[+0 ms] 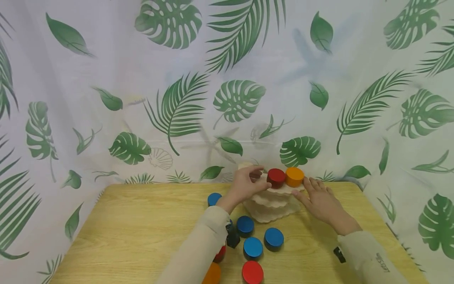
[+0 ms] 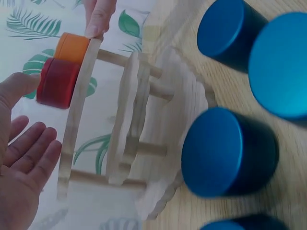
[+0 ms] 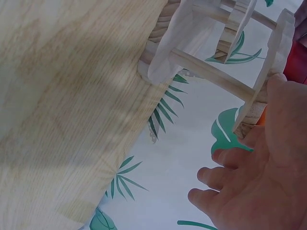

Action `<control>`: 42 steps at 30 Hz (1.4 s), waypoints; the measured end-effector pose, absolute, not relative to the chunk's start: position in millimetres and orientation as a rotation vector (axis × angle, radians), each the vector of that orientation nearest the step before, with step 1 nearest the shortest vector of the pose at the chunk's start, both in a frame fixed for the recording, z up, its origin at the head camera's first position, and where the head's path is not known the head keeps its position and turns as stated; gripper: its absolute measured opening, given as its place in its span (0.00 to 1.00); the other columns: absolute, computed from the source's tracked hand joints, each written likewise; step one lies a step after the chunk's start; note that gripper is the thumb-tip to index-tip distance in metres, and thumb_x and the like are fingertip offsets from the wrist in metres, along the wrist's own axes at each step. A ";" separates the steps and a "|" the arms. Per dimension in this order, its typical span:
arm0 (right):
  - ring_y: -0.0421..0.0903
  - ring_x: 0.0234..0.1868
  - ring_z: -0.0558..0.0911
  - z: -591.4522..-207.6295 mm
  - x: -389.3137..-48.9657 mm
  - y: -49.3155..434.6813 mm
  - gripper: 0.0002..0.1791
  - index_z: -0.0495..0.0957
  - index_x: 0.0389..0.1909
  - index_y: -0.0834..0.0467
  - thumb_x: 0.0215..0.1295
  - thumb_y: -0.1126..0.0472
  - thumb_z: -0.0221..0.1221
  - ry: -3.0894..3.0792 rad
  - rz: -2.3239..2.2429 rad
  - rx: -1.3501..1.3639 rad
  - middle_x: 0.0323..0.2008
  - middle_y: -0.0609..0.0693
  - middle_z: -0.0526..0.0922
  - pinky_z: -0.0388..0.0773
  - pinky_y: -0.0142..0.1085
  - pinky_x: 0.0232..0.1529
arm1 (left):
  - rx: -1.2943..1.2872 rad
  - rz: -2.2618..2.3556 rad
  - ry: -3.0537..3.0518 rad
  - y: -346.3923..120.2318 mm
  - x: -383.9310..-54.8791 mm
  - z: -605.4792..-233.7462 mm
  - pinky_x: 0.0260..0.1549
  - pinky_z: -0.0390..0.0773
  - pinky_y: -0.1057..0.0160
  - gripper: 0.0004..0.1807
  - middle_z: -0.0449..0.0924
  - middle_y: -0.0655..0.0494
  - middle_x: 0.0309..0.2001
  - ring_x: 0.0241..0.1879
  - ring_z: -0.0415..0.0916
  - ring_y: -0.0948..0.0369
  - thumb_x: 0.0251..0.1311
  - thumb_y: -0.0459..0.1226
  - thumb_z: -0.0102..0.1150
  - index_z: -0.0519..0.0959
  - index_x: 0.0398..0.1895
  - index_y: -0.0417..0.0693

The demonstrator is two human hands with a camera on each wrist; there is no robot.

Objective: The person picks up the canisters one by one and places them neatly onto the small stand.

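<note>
A three-tiered wooden stand [image 1: 273, 203] with wavy-edged shelves is at the back of the table. On its top shelf [image 2: 76, 120], a red cylinder [image 1: 276, 178] and an orange cylinder [image 1: 294, 177] sit side by side. My left hand [image 1: 247, 183] is at the left of the red cylinder, its thumb tip against the cylinder's side and its other fingers loosely spread, as the left wrist view shows. At the right end of the top shelf, my right hand [image 1: 320, 201] touches the edge beside the orange cylinder, with its fingers extended.
Several blue cylinders [image 1: 253, 248] stand in front of the stand. Nearer are a red cylinder [image 1: 253, 272] and an orange one [image 1: 212, 274], partly behind the left sleeve [image 1: 198, 248]. A leaf-patterned curtain [image 1: 191, 98] hangs behind the wooden table [image 1: 134, 221].
</note>
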State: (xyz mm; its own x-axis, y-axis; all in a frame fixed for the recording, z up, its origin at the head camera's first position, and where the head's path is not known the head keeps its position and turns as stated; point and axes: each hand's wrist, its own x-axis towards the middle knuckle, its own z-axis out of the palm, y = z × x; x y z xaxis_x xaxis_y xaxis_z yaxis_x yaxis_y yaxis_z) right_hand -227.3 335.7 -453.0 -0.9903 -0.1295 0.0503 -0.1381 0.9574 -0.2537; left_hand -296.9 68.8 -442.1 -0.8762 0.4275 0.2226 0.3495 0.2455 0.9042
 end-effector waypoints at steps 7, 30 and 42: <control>0.82 0.77 0.54 -455.5 -229.2 335.6 0.48 0.54 0.79 0.74 0.83 0.34 0.42 -3.075 0.423 0.217 0.77 0.79 0.54 0.52 0.77 0.73 | 0.798 1.771 2.408 30.8 -295.5 -443.1 0.54 0.84 0.58 0.23 0.84 0.38 0.59 0.59 0.81 0.45 0.63 0.39 0.72 0.82 0.59 0.37; 0.82 0.76 0.54 -459.2 -230.3 339.3 0.50 0.53 0.79 0.75 0.82 0.33 0.40 -3.093 0.428 0.218 0.78 0.79 0.53 0.52 0.78 0.72 | 0.743 1.639 2.400 -70.3 -258.6 -483.8 0.59 0.83 0.44 0.23 0.86 0.42 0.58 0.59 0.83 0.43 0.63 0.41 0.74 0.84 0.60 0.44; 0.81 0.77 0.54 -457.5 -231.1 338.2 0.50 0.52 0.80 0.74 0.82 0.32 0.40 -3.095 0.443 0.218 0.78 0.78 0.52 0.51 0.77 0.73 | 0.766 1.559 2.304 -80.9 -249.5 -512.8 0.64 0.81 0.46 0.32 0.82 0.37 0.63 0.62 0.81 0.44 0.62 0.41 0.74 0.78 0.67 0.36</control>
